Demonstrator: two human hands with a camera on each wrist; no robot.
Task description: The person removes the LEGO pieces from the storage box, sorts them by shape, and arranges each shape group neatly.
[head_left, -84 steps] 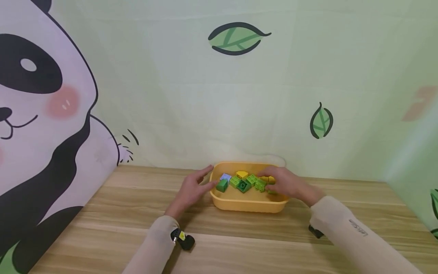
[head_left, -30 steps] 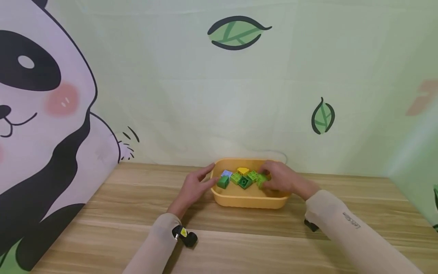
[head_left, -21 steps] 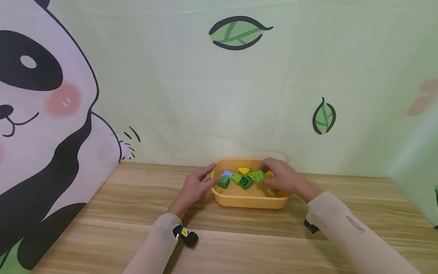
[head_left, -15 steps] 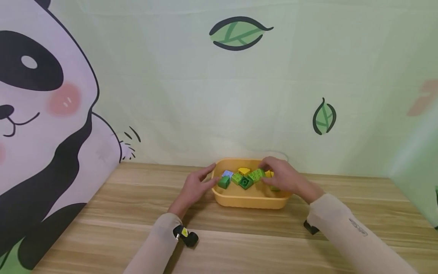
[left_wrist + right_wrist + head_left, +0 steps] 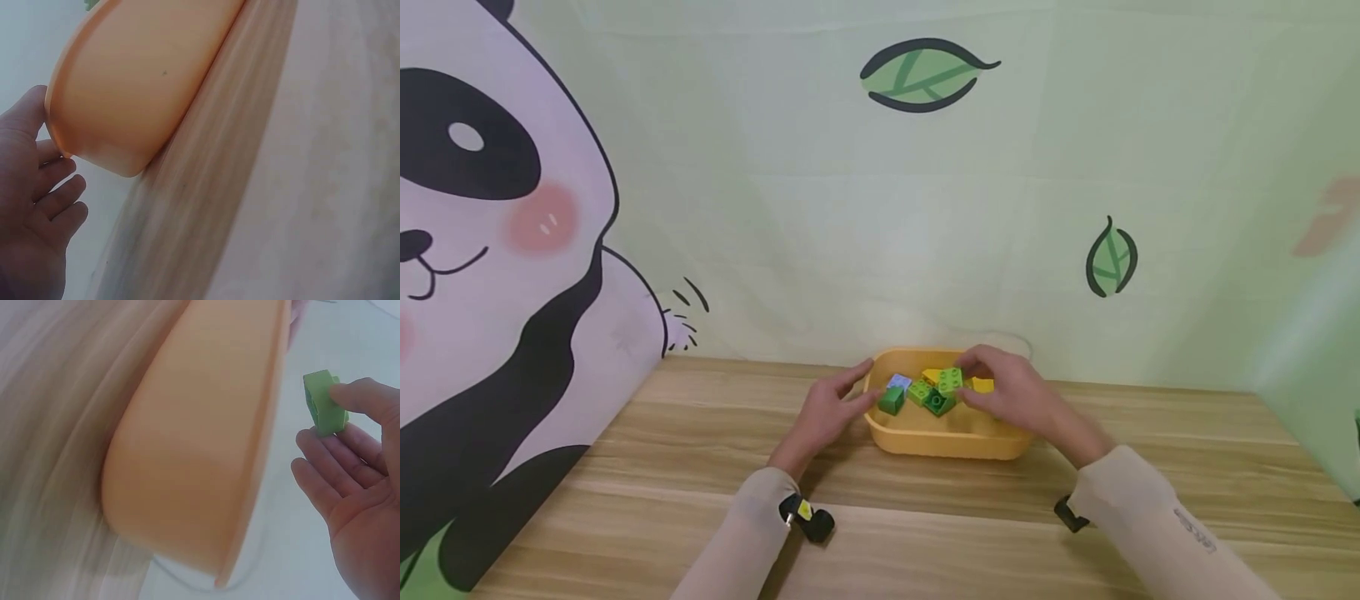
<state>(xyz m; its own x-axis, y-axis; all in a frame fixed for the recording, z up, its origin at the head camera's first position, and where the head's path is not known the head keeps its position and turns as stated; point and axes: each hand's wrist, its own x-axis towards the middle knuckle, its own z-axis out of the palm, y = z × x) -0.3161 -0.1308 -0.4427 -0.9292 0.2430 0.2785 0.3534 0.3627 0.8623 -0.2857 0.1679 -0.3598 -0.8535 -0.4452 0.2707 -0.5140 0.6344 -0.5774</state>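
My right hand (image 5: 1015, 390) pinches a light green toy brick (image 5: 950, 381) between thumb and fingertips, above the yellow plastic tub (image 5: 951, 443). In the right wrist view this light green brick (image 5: 325, 403) is raised past the tub's rim, with the other fingers loosely bent below it. My left hand (image 5: 826, 412) holds the tub's left end, thumb over the rim and fingers outside. Inside lie a blue brick (image 5: 898, 382), a dark green brick (image 5: 891, 401), another light green brick (image 5: 919, 392), a dark green brick with its hollow side up (image 5: 937, 403) and yellow bricks (image 5: 982, 385).
The tub stands on a wood-grain table (image 5: 925, 542) near its back edge. Right behind rises a pale green cloth backdrop (image 5: 760, 208) printed with a panda and leaves. A thin cable shows behind the tub. Small black cameras (image 5: 807, 518) sit at both wrists.
My right hand has picked a light green brick from the tub's right part, lifted it and moved it left over the other bricks, turning its studs into view. The left hand keeps its place.
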